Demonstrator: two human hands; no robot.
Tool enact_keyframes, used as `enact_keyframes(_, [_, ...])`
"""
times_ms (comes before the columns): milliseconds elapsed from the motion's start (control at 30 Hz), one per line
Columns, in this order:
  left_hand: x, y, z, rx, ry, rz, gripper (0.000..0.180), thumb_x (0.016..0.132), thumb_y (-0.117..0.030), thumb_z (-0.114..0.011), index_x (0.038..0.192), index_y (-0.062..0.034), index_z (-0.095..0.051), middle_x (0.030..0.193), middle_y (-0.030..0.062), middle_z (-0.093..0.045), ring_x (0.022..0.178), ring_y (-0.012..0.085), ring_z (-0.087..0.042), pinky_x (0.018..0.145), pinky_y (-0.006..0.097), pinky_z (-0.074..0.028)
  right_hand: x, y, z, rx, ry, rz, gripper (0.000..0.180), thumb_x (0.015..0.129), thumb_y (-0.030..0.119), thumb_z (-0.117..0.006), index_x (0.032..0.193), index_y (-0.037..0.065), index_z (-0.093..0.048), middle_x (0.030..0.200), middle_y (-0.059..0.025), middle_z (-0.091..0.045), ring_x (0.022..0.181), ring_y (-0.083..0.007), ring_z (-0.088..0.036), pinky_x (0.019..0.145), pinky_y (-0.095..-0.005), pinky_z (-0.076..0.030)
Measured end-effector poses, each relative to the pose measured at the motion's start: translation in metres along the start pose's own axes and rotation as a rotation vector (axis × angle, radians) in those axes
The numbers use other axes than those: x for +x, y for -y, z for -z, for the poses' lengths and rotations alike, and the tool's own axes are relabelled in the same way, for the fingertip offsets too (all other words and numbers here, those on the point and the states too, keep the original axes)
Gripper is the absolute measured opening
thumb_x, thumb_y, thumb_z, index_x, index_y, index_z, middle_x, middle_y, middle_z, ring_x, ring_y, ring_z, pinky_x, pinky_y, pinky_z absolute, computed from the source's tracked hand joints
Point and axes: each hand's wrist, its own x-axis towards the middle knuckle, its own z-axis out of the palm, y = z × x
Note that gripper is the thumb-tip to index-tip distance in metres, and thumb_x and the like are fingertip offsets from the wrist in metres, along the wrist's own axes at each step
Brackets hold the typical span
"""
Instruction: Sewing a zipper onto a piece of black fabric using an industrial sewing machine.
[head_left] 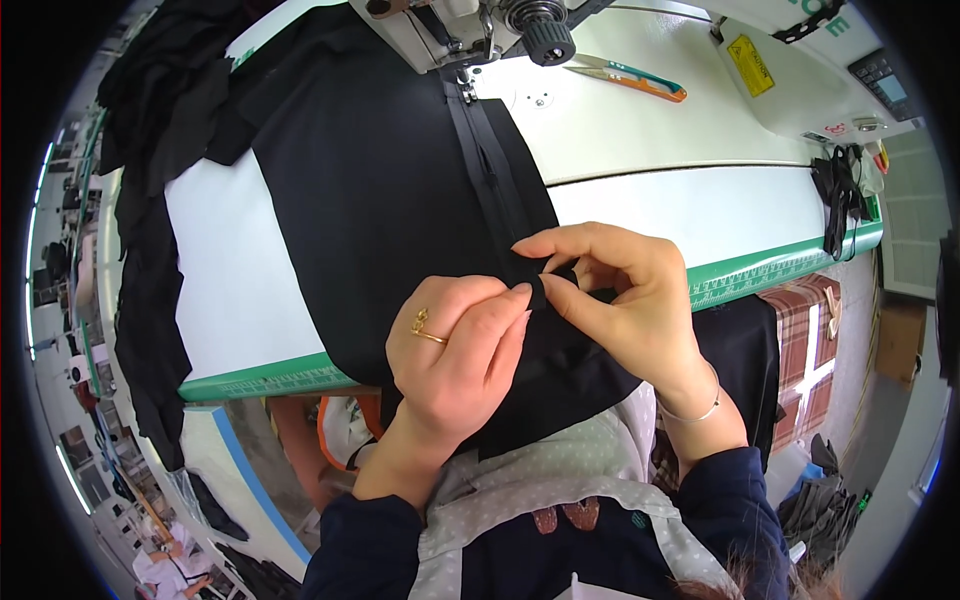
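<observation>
A large piece of black fabric (370, 180) lies under the presser foot (467, 92) and hangs over the table's front edge towards my lap. Along its right side runs a black zipper (483, 165), leading down from the foot towards my fingers. With thumb and fingertips, my left hand (455, 350) pinches the black fabric near the lower end of this strip. Right beside it my right hand (630, 295) is closed in a pinch on the same spot, its index finger curved above the thumb. The small bit between the fingertips is partly hidden.
The sewing machine head (430, 35) overhangs the far side. Orange-and-green thread snips (630, 80) lie on its bed. More dark cloth (150, 220) is heaped at the left, and black strips (840, 195) hang at the right. A green measuring strip (735, 282) edges the table.
</observation>
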Motion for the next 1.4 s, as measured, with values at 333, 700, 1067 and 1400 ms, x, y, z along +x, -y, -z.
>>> enact_keyframes(333, [-0.002,0.004,0.002,0.017,0.025,-0.032,0.024,0.07,0.006,-0.078,0.089,-0.0013,-0.066,0.083,0.0063,-0.062,0.063,0.0213,-0.06,0.052,0.031,-0.046,0.005,-0.005,0.019,-0.189,0.24,0.238,0.042,0.072,-0.013,-0.053,0.108,0.0,-0.069,0.097,-0.0161,-0.067,0.087,-0.033,-0.065,0.082,-0.0368,-0.054])
enact_keyframes(700, [0.006,0.011,0.011,-0.032,0.146,-0.024,0.022,0.07,0.0,-0.08,0.087,-0.003,-0.066,0.083,0.0067,-0.062,0.066,0.0215,-0.06,0.056,0.032,-0.046,0.029,-0.024,0.017,-0.623,0.086,0.978,0.026,0.066,0.007,-0.074,0.091,0.003,-0.073,0.084,-0.0078,-0.064,0.079,-0.0251,-0.065,0.08,-0.0354,-0.06])
enact_keyframes(1067, [0.034,0.059,0.042,0.339,0.704,0.088,0.073,0.08,-0.035,-0.076,0.145,-0.0189,-0.047,0.154,0.0085,-0.037,0.144,0.0294,-0.035,0.11,0.068,-0.024,0.045,-0.026,0.022,-0.591,0.27,1.036,0.017,0.07,0.008,-0.074,0.085,0.002,-0.072,0.092,-0.0093,-0.071,0.087,-0.0216,-0.073,0.068,-0.0285,-0.061])
enact_keyframes(1400, [0.052,0.063,0.034,0.296,0.717,0.008,0.073,0.073,-0.036,-0.075,0.141,-0.0183,-0.055,0.152,0.0103,-0.04,0.142,0.033,-0.037,0.11,0.068,-0.022,0.047,-0.029,0.018,-0.582,0.25,1.062,0.015,0.071,0.007,-0.074,0.085,0.002,-0.072,0.088,-0.0084,-0.071,0.083,-0.0183,-0.074,0.067,-0.026,-0.062])
